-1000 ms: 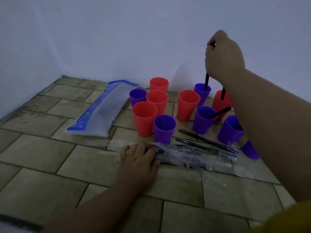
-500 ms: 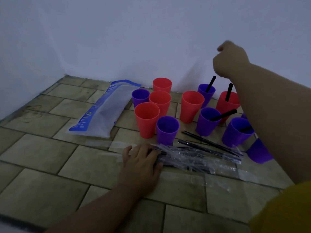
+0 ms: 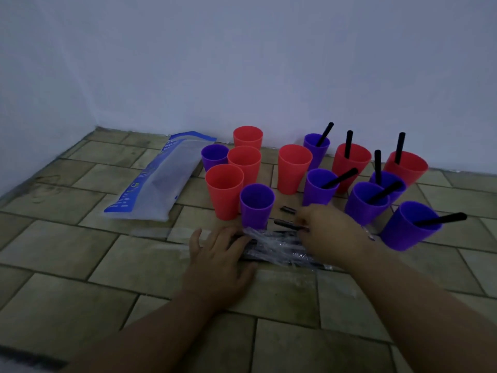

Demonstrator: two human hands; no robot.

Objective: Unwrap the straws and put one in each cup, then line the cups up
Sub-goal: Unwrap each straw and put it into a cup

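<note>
Loosely bundled black straws [image 3: 271,251] in crinkled wrap [image 3: 298,258].

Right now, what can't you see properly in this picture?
Head view:
- Loose straws: one end hidden under the right hand; its grip unclear.
- Wrapped straws: crinkled plastic and dim light blur the count; left hand covers one end.
- Bag print: too small, dim.

Open tiled floor [image 3: 80,265] lies near and to the left, while the flat plastic bag [image 3: 158,184], the closely packed cups [image 3: 294,168], split by one narrow gap, along the wall [image 3: 242,63], their upright and slanting straws [image 3: 348,144] and the wrapped bundle [image 3: 277,246] in front crowd the middle and right.
</note>
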